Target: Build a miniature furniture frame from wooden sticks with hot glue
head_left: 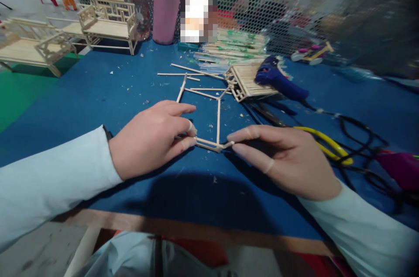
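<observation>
A small frame of thin wooden sticks (218, 122) lies on the blue table in front of me, roughly a rectangle with short posts at its corners. My left hand (157, 135) pinches the near rail at its left part, thumb and fingers closed on it; the hand hides the frame's near left corner. My right hand (278, 152) holds the tip of a short stick (228, 144) between thumb and forefinger, at the near right corner. The stick's other end meets that corner; whether it is fixed there I cannot tell. Finger cots cover some fingertips.
A blue glue gun (278, 80) rests on a slatted stick piece (244, 84), its black cable (347, 124) looping right near yellow-handled pliers (330, 146). Loose sticks (190, 74) and bundled sticks (235, 47) lie behind. Miniature chairs (109, 28) and a pink bottle (164, 6) stand back left.
</observation>
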### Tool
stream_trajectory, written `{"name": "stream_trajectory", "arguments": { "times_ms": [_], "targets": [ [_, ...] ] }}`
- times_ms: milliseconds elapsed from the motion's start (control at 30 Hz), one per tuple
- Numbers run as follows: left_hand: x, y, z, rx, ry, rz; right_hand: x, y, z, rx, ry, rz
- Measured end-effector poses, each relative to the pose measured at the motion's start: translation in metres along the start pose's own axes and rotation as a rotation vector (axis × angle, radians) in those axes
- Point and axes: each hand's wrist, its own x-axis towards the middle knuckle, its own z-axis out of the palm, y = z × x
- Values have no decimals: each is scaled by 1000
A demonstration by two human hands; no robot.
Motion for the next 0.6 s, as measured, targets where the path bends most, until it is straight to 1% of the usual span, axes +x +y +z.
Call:
{"name": "stream_trajectory", "arguments": {
  "times_ms": [100, 400, 467, 600],
  "targets": [
    [0, 0, 0, -3, -2, -4, 0, -1, 1, -39, 62, -30],
    [0, -1, 0, 4, -1, 2, -1, -2, 1, -93, 64, -92],
    [0, -1, 0, 2, 1, 2, -1, -1, 0, -85, 54, -110],
    [0, 0, 0, -3, -2, 1, -1, 0, -2, -43, -6, -169]
  ]
}}
